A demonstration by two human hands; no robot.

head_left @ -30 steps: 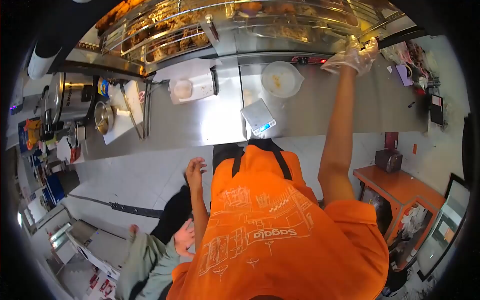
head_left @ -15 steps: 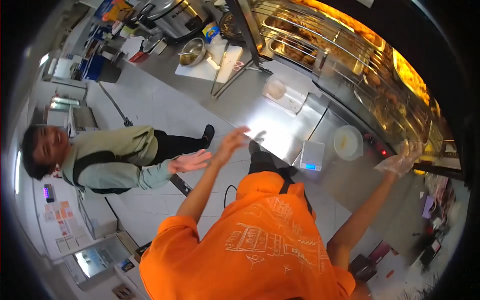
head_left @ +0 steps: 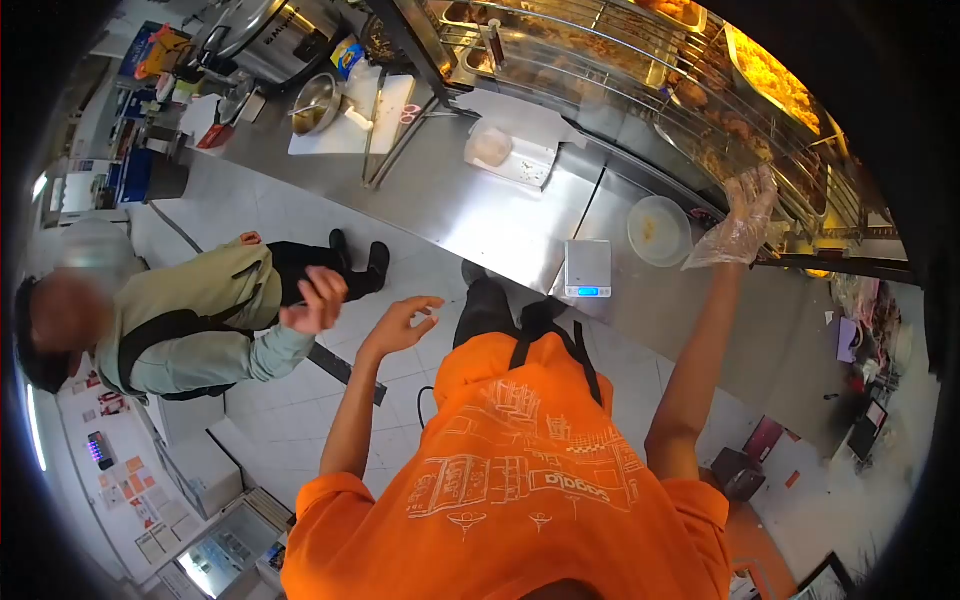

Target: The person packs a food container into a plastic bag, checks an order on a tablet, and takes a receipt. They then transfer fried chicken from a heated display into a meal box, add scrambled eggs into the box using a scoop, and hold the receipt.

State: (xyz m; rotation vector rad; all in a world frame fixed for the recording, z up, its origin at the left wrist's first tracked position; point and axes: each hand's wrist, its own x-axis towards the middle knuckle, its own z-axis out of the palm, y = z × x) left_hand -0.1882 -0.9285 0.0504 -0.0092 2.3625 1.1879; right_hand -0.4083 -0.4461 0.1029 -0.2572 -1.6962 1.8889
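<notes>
My left hand (head_left: 403, 326) is in the air over the floor, empty, with its fingers apart and slightly bent. Above the right part of the counter, my right hand (head_left: 745, 212) wears a clear plastic glove. Its fingers stretch up in front of the wire rack (head_left: 800, 150) of a lit food display, and nothing shows in them; whether they touch the rack I cannot tell. A round whitish plastic bowl (head_left: 660, 230) with a little food residue stands left of the gloved hand. Next to it is a digital scale (head_left: 588, 270) with a lit blue display.
An opened white takeaway box (head_left: 525, 165) holds a pale round item. Farther left are a cutting board (head_left: 395, 105), a metal bowl (head_left: 315, 103), tongs and a large cooker (head_left: 270, 40). A co-worker (head_left: 200, 310) stands on the left, one hand (head_left: 318, 300) raised near mine.
My left hand has drawn back and lower, away from the co-worker's hand. My gloved hand has turned upward at the rack. The co-worker's head has turned, and the view has shifted.
</notes>
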